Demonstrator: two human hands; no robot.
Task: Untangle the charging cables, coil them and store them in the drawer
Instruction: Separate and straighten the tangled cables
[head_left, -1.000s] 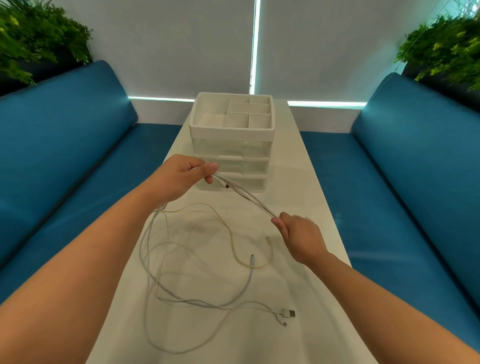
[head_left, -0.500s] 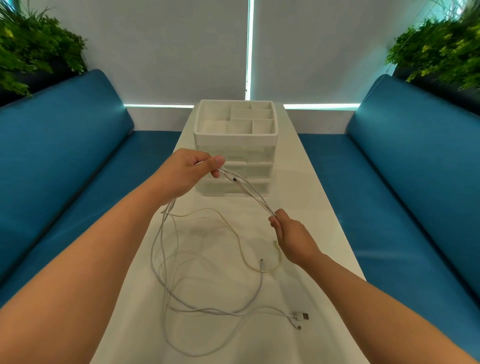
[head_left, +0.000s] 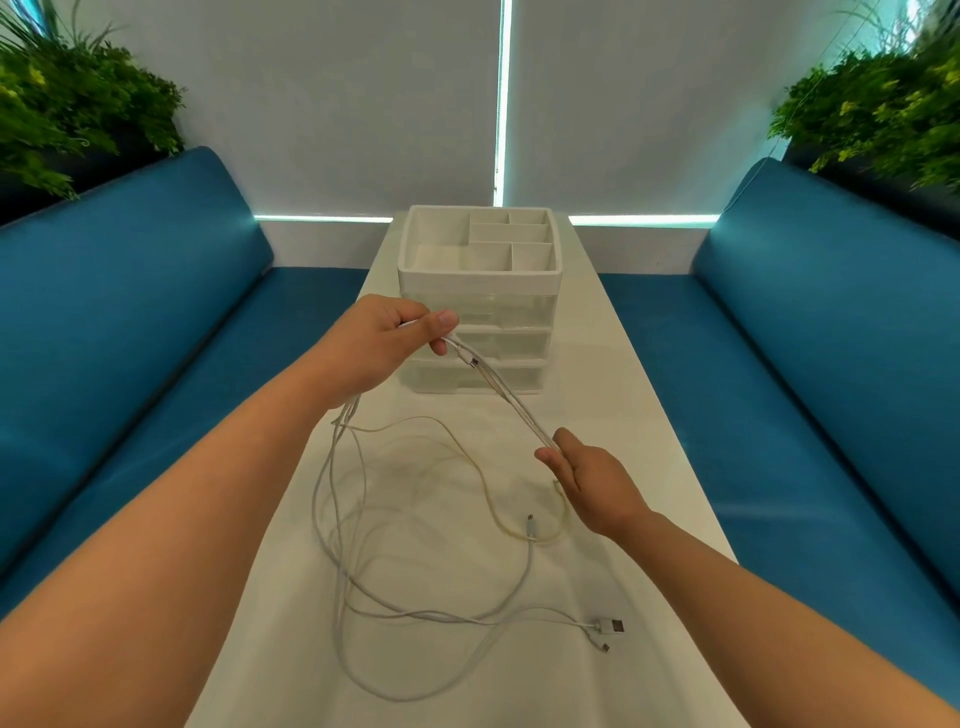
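Several white charging cables lie tangled in loose loops on the white table. My left hand grips a bunch of them, raised in front of the drawer unit. A taut stretch of cable runs from it down to my right hand, whose thumb and fingers pinch its lower end. A USB plug and a smaller plug rest near the table's front right. The white drawer unit stands at the far middle, its three drawers closed and a divided tray on top.
Blue sofas flank the narrow table on both sides. Green plants sit behind each sofa back. A window blind closes off the far end.
My right hand's fingers have loosened and straightened somewhat along the taut cable. The left hand keeps its hold. The view has shifted slightly.
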